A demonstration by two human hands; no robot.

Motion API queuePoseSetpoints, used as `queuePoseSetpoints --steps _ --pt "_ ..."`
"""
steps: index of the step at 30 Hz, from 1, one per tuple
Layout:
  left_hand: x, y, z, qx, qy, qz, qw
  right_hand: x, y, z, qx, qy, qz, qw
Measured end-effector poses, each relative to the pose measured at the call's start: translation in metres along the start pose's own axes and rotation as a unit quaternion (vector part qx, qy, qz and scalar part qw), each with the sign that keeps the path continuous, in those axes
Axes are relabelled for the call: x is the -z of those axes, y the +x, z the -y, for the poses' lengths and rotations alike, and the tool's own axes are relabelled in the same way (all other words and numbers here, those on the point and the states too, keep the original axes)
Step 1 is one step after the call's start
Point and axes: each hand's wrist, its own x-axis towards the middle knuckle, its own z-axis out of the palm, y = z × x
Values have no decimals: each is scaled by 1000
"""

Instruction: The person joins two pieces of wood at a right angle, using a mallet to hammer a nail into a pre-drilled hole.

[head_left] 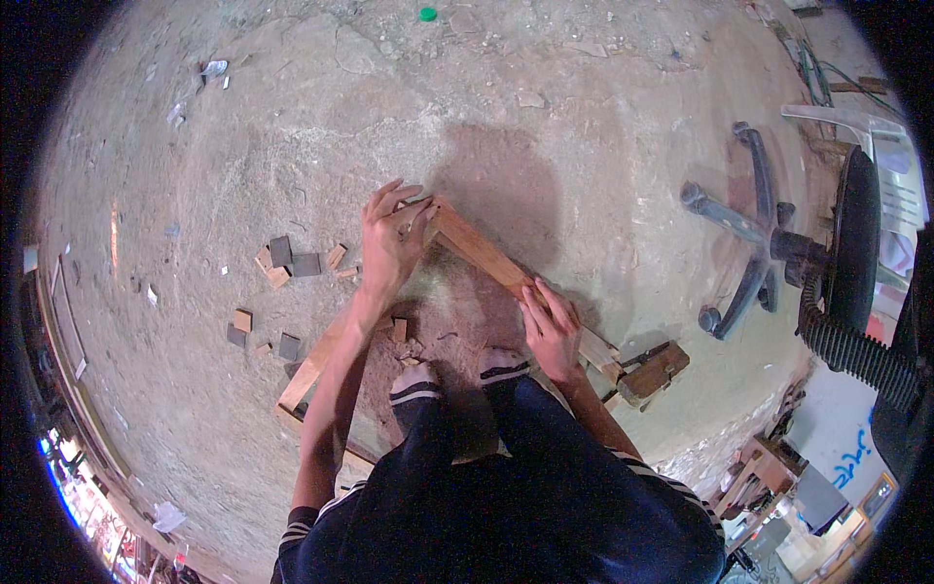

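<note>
My left hand (391,243) pinches the top corner of a reddish-brown wooden bar (482,255) with thumb and fingers. From that corner the bar slants down to the right, where my right hand (551,326) grips it. Under my left forearm a paler wooden bar (313,372) runs down to the left. Another pale wooden strip (599,352) shows beyond my right hand. My arms hide whether these pieces join. Beside that strip lies a brown wooden block tool (654,375) with a dark part on it.
Small wooden and dark offcuts (292,258) lie on the dusty floor to the left, several more lower down. My feet (415,383) stand between the bars. At right is a black chair base (759,234). A green cap (427,15) lies far ahead.
</note>
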Motion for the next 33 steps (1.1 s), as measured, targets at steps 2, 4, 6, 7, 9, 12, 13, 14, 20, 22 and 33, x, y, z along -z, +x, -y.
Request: queuePoseSetpoints --steps 2,4,6,7,9,12,13,14,20,22,33 --pt "1 0 0 -1 -3 3 1000 -1 0 -1 5 -1 -4 1000" --pt "0 -1 1 0 -2 1 1000 -1 1 -1 8 0 -5 1000" --pt "0 -1 2 1 -1 -2 1000 -2 2 0 11 0 -5 1000" --pt "0 0 1 0 3 -4 1000 -2 3 1 10 2 -10 1000" --pt "0 1 0 -1 7 -7 1000 -1 3 2 8 4 -14 1000" --pt "1 2 -3 -8 4 0 1000 1 2 2 6 7 -13 1000" --pt "1 3 -5 -5 4 -4 1000 2 3 3 4 5 -12 1000" --pt "0 3 -6 -1 5 -7 1000 2 3 3 3 3 -11 1000" --pt "-3 3 -1 2 4 -18 1000 0 3 5 -2 -6 -8 1000" --pt "-3 3 -2 -2 4 -18 1000 -1 2 4 -1 -6 -10 1000" --pt "-3 3 0 -16 7 -13 1000 0 1 3 -11 -3 -3 1000"
